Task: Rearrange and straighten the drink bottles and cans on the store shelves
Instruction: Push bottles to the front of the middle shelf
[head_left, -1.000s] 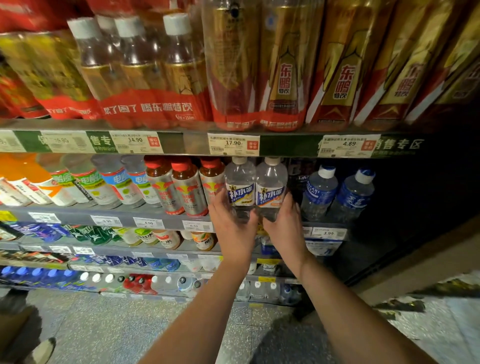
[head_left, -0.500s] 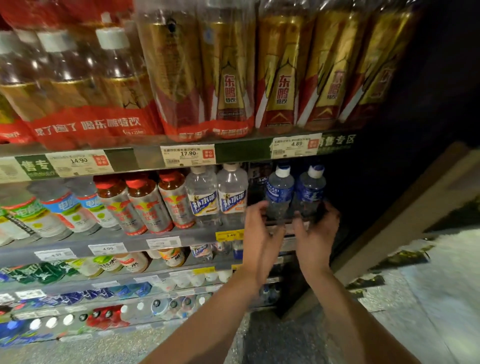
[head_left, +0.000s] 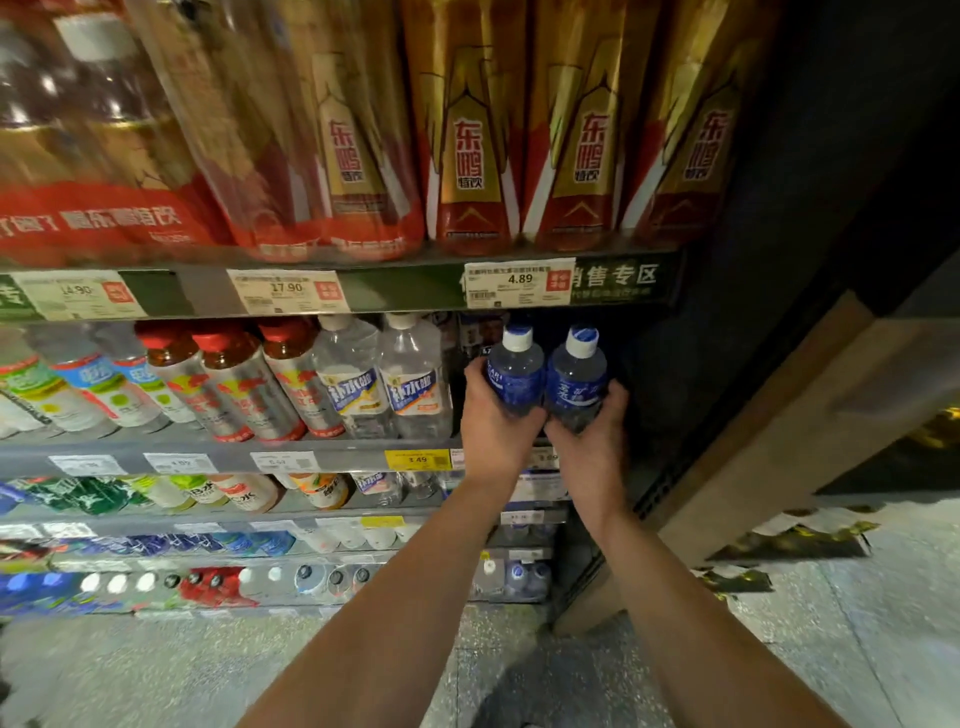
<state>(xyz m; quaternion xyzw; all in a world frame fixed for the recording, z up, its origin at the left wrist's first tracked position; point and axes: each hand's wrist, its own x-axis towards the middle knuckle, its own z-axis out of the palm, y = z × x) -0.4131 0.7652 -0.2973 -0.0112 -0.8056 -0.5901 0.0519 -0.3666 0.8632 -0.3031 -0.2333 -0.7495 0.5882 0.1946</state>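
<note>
From the head view, we've got both hands up at the far right end of the middle shelf (head_left: 363, 451): our left hand (head_left: 493, 421) wraps its fingers around the left blue bottle (head_left: 514, 376), our right hand (head_left: 589, 441) grips the right blue bottle (head_left: 577, 382). Both bottles stand upright, touching, caps tilted slightly toward us. Each hand is already on its own bottle, so we'd judge only a nudge back remains.

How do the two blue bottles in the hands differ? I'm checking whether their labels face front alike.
The left blue bottle shows Latin letters on its label; the right blue bottle shows Chinese characters, so they are turned differently. The left hand grips the first, the right hand the second. Both have white caps with blue tops, blue bodies, and touch side by side.
</note>
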